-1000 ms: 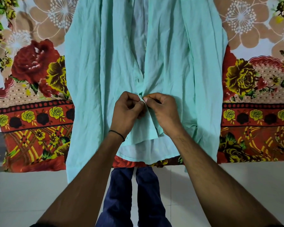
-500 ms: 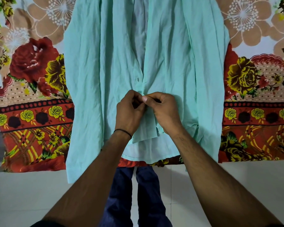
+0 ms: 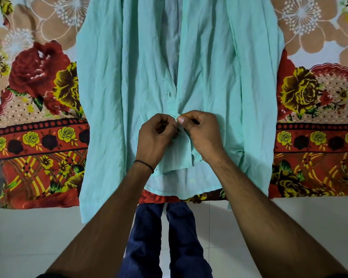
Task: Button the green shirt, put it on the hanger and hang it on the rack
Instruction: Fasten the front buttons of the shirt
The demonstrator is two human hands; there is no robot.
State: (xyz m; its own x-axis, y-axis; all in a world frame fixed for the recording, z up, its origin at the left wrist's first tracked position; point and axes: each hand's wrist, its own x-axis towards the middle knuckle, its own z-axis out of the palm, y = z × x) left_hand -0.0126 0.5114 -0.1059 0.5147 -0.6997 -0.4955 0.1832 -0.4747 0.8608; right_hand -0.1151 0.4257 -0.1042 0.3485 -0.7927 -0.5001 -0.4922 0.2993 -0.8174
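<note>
Pinching shirt point(image 3: 129, 77) placket, both hands point(image 3: 178, 125).

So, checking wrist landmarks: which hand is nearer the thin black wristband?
Left. The left hand sits directly above the thin black wristband, which circles that wrist; the right hand is across the mint-green shirt placket.

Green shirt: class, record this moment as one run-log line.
stage: buttoning | green shirt: flat on floral bedsheet, upper front open | left hand and right hand: pinching lower placket | hanger: not in view

Green shirt point(image 3: 129, 87) collar beyond top edge
</note>
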